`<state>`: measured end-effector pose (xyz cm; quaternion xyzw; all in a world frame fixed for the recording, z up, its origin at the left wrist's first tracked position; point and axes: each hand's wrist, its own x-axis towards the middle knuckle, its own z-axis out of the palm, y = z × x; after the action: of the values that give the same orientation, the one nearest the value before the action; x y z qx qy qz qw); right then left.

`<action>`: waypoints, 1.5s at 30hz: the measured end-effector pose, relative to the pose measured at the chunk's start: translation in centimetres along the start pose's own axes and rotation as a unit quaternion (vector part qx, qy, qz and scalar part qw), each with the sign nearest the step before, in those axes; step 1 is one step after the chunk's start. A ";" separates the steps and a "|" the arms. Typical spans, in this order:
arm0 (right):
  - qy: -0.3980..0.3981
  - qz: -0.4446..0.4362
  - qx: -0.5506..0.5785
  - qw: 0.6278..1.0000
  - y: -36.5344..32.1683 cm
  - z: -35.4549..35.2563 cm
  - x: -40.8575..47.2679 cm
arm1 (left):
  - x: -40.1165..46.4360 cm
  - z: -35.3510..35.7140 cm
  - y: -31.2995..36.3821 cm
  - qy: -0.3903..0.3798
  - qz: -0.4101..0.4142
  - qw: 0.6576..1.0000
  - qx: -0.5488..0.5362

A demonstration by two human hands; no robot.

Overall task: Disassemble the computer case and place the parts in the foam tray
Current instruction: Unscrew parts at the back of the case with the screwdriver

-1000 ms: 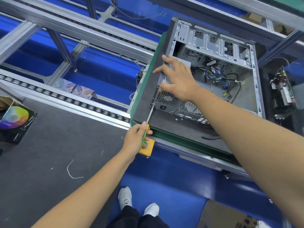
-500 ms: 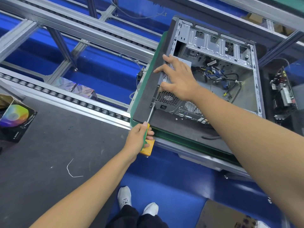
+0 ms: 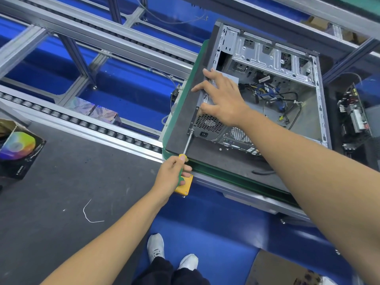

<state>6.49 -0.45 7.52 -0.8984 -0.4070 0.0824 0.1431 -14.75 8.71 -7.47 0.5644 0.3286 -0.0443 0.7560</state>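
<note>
An open grey computer case (image 3: 308,112) lies on its side on a dark foam mat (image 3: 185,112). Inside it are loose cables and a power supply (image 3: 209,126) with a fan grille at the near left corner. My right hand (image 3: 222,99) rests flat on the case's left rear edge, fingers spread. My left hand (image 3: 172,173) grips the green and yellow handle of a screwdriver (image 3: 188,144). Its tip touches the rear panel's lower left corner beside the power supply.
A removed circuit board (image 3: 353,118) lies in the dark foam to the right of the case. A roller conveyor (image 3: 82,124) and aluminium frame run along the left. A yellow box (image 3: 184,187) hangs on the bench's front edge. My feet (image 3: 156,247) stand below.
My left hand has turned slightly on the screwdriver handle, with the tip staying at the same corner. My right hand has not moved.
</note>
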 end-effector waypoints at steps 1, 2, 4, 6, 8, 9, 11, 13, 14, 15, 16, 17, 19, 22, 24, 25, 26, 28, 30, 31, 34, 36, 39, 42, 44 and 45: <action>0.001 -0.001 -0.002 1.000 0.0 0.0 0.0 | 0.1 0.0 0.0 -0.005 0.002 1.000 0.011; 0.000 -0.001 -0.003 1.000 0.0 0.1 0.0 | 0.1 0.0 0.1 -0.009 0.003 1.000 0.017; 0.002 0.000 0.001 1.000 0.1 0.1 0.0 | 0.1 -0.1 0.0 -0.003 0.006 1.000 0.022; 0.003 0.000 0.007 1.000 0.1 0.1 0.0 | -0.1 -0.2 -0.2 0.028 0.025 0.998 0.040; 0.005 0.000 0.007 1.000 0.1 0.0 0.0 | 0.0 -0.3 -0.2 0.061 0.041 0.997 0.021; 0.005 -0.001 0.006 1.000 0.1 0.1 0.0 | -0.1 -0.3 -0.1 0.062 0.039 0.997 0.006; 0.003 -0.002 0.005 1.000 0.1 0.1 0.0 | -0.2 -0.3 0.2 0.029 0.025 0.999 -0.013; 0.002 -0.002 0.006 1.000 0.1 0.1 0.0 | -0.3 0.0 0.4 -0.015 -0.006 1.000 -0.025; 0.003 -0.002 0.006 1.000 0.0 0.1 0.0 | -0.3 0.1 0.5 -0.029 -0.025 0.999 -0.036; 0.004 -0.001 0.007 1.000 0.1 0.1 -0.1 | -0.2 0.2 0.6 -0.033 -0.040 0.998 -0.043; 0.003 -0.001 0.007 1.000 0.1 0.1 -0.1 | -0.2 0.3 0.7 -0.026 -0.045 0.998 -0.040; 0.003 -0.001 0.006 1.000 0.1 0.1 -0.1 | 0.0 0.3 0.7 -0.013 -0.039 0.999 -0.022; 0.003 0.000 0.005 1.000 0.1 0.1 0.0 | 0.2 0.2 0.6 0.020 -0.010 1.000 0.013; 0.005 -0.002 0.007 1.000 0.1 0.1 0.0 | 0.4 -0.2 0.1 0.066 0.022 0.998 0.009; 0.007 -0.003 0.007 1.000 0.2 0.1 0.0 | 0.5 -0.4 0.0 0.054 0.017 0.998 -0.012; 0.007 -0.003 0.007 1.000 0.2 0.2 0.0 | 0.5 -0.4 0.1 0.039 0.007 0.999 -0.019; 0.008 -0.003 0.007 1.000 0.2 0.2 0.0 | 0.5 -0.3 0.2 0.025 -0.002 1.000 -0.017; 0.007 -0.003 0.007 1.000 0.2 0.1 0.0 | 0.6 -0.3 0.5 0.002 -0.014 1.000 0.000; 0.006 -0.003 0.006 1.000 0.1 0.2 0.0 | 0.6 -0.3 0.8 -0.009 -0.026 1.000 0.009; 0.006 -0.003 0.007 1.000 0.1 0.1 0.0 | 0.6 -0.2 0.9 -0.006 -0.027 0.999 0.021; 0.005 -0.001 0.011 1.000 0.0 0.0 -0.1 | 0.1 0.0 0.7 0.035 -0.004 0.999 0.034; 0.004 0.000 0.007 1.000 0.0 0.0 -0.1 | 0.2 -0.1 0.5 0.055 0.003 0.998 -0.010; 0.003 0.000 0.006 1.000 -0.1 0.0 0.0 | 0.2 -0.2 0.6 0.022 0.005 0.999 -0.024; 0.001 0.000 0.007 1.000 -0.2 -0.1 0.0 | 0.1 0.0 0.6 -0.018 -0.025 0.999 -0.025; 0.002 0.000 0.006 1.000 -0.1 -0.1 -0.1 | 0.4 0.0 0.7 -0.018 -0.045 0.998 -0.034; 0.002 0.000 0.005 1.000 -0.1 0.0 -0.1 | 0.5 0.0 0.8 -0.013 -0.045 0.998 -0.031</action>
<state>6.38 -0.46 7.60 -0.8976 -0.4066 0.0831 0.1485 -14.03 9.17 -7.03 0.5244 0.3451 -0.0759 0.7747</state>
